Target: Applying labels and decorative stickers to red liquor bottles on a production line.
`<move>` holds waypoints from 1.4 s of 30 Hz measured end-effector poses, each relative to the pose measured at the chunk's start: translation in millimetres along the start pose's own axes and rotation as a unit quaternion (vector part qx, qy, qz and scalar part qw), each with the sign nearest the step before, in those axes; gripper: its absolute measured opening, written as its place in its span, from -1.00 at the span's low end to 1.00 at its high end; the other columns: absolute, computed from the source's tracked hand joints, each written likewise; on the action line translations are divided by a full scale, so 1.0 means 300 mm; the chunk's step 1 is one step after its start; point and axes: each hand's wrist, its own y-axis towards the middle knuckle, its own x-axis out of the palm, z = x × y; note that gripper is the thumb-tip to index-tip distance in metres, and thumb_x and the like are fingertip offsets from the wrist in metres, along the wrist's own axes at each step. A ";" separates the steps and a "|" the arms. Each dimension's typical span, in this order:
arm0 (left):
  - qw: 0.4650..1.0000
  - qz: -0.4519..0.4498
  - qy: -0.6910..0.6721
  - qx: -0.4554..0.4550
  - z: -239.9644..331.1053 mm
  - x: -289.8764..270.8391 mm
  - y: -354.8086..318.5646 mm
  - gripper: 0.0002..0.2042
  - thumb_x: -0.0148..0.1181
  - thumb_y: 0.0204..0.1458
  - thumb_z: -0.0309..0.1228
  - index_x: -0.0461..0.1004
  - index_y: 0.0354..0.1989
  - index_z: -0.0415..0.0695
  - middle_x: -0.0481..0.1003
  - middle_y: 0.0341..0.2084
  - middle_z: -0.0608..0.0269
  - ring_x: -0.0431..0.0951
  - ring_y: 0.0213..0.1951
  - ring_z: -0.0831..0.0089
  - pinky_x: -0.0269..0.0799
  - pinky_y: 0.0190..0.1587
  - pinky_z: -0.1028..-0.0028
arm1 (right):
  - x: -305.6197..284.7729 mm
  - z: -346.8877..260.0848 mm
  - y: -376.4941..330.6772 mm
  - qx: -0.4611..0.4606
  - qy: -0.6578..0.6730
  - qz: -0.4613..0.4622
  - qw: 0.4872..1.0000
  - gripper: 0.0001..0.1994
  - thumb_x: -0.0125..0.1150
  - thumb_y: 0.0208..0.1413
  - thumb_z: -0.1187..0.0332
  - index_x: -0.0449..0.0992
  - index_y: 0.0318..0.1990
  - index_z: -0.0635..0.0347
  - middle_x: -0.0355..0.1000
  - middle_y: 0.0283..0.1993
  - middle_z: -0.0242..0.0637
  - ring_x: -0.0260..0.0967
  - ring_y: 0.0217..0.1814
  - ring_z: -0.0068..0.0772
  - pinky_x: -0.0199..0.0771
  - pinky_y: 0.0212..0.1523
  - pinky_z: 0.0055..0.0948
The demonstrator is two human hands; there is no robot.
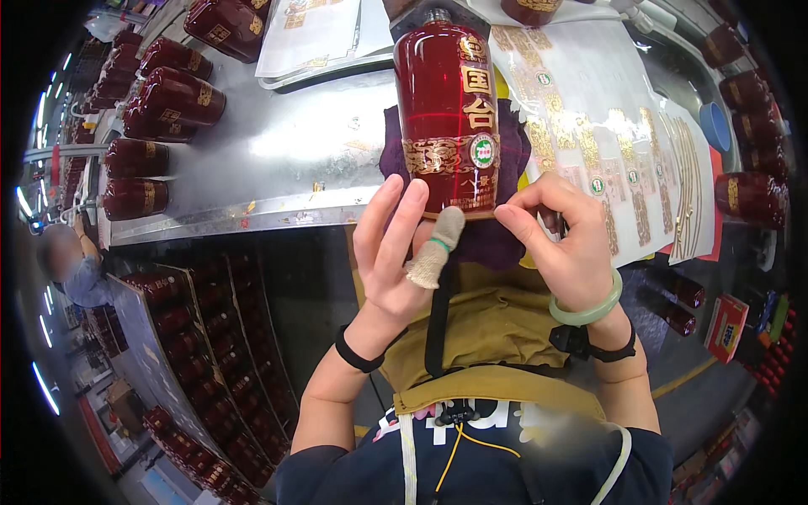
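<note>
A dark red glass bottle [438, 93] with gold lettering, a gold patterned band and a round green-white emblem lies on a purple cloth [391, 156], its neck pointing away from me. Thin red light lines cross its face. My left hand [400, 261] grips its lower left corner, fingers along the side. The left thumb, in a beige cloth finger cover [438, 248] with a green band, rests at the base. At the lower right edge, my right hand [568, 240] has thumb and forefinger pinched together; whatever they hold is hidden.
Sheets of gold decals [589, 143] lie to the right, beside a blue cup [714, 126]. Several red bottles [172, 97] stand on the metal table [295, 160] at left. Racks of bottles [202, 337] fill the lower left, where another person [80, 265] is at work.
</note>
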 end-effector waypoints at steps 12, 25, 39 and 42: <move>0.987 0.055 -0.090 -0.124 -0.022 0.024 -0.026 -0.81 0.38 -0.08 -0.80 0.56 -0.29 -0.38 0.64 -0.05 -0.02 0.69 -0.04 -0.10 0.72 -0.03 0.21 | 0.004 -0.006 0.005 -0.010 -0.002 0.003 1.000 -0.86 0.44 0.10 0.44 0.61 -0.37 0.33 0.47 -0.47 -0.20 0.39 -0.44 -0.34 0.33 -0.36 -0.36; 0.999 -0.026 -0.014 0.013 0.005 0.019 0.013 -0.88 0.36 0.05 -0.65 0.61 -0.24 -0.26 0.53 0.13 -0.04 0.48 0.21 -0.05 0.58 0.14 0.12 | 0.004 0.003 0.006 -0.010 -0.003 0.014 1.000 -0.87 0.44 0.09 0.44 0.62 -0.37 0.32 0.47 -0.47 -0.21 0.38 -0.45 -0.34 0.33 -0.36 -0.36; 1.000 -0.016 -0.008 0.019 -0.029 -0.004 -0.005 -0.65 0.44 -0.08 -0.77 0.57 -0.06 -0.49 0.59 0.04 -0.15 0.63 0.05 -0.02 0.67 0.07 0.23 | 0.014 -0.002 0.005 0.003 0.001 0.006 1.000 -0.86 0.45 0.09 0.43 0.62 -0.38 0.31 0.46 -0.47 -0.21 0.39 -0.45 -0.34 0.31 -0.37 -0.35; 0.998 -0.014 0.050 0.020 0.004 -0.004 0.013 -0.66 0.40 -0.05 -0.77 0.57 -0.04 -0.50 0.57 0.08 -0.13 0.57 0.12 -0.05 0.62 0.12 0.22 | 0.015 0.008 0.004 -0.006 -0.001 0.010 1.000 -0.86 0.45 0.09 0.42 0.62 -0.38 0.31 0.46 -0.48 -0.22 0.39 -0.45 -0.34 0.31 -0.37 -0.35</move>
